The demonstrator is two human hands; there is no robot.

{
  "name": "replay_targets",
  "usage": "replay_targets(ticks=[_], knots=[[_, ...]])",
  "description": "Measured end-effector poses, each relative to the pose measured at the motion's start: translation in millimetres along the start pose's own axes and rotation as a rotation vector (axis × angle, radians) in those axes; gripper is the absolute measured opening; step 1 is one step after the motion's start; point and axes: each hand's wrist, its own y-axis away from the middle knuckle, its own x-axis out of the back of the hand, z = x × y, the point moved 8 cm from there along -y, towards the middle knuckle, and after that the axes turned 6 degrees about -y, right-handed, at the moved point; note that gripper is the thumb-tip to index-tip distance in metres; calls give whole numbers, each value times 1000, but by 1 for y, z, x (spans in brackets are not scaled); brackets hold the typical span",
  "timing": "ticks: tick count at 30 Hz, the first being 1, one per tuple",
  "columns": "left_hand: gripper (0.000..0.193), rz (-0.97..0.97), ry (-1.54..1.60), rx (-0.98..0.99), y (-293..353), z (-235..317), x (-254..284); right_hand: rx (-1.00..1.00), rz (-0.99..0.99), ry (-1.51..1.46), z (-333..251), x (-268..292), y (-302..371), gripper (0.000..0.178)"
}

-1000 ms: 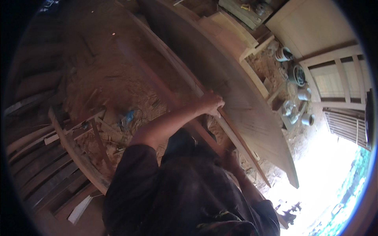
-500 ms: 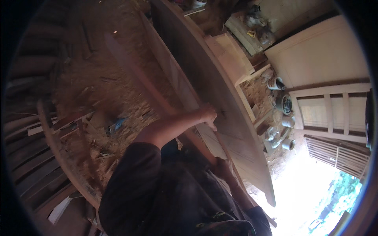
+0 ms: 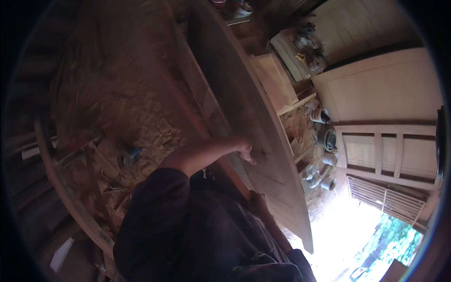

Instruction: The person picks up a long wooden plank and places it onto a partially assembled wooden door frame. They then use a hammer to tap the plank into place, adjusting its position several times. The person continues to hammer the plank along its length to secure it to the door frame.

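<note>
A long reddish-brown wooden plank [image 3: 230, 175] slants from the upper left down to my body, its far part smeared by motion. My right hand [image 3: 257, 204] is closed around its near end. Over the face of a wide wooden board [image 3: 277, 167], my left hand [image 3: 244, 149] has at least one finger stretched out. Whether it touches that board I cannot tell. A narrower board [image 3: 199, 82] runs lengthwise between the plank and the wide board, partly hidden by my left forearm.
A curved wooden piece [image 3: 58, 181] lies at left beside stacked slats. Wood scraps and a blue thing [image 3: 135, 152] lie on the dirt floor. Several buckets and cans, including a dark bucket [image 3: 327, 139], stand at right near a pale panel [image 3: 376, 89] and a slatted frame [image 3: 385, 196].
The view has turned a little. My left hand, earlier closed at the narrow board's edge, now has a finger extended over the wide board. The plank has shifted and blurs.
</note>
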Motion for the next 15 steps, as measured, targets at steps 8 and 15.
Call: replay_targets(ticks=[8,15], knots=[[112,-6,155,24,5,-10,-15,35,2,4,-9,10,-33,54],[70,601,362,-25,37,-54,30,-11,-82,14,-18,7,-54,70]])
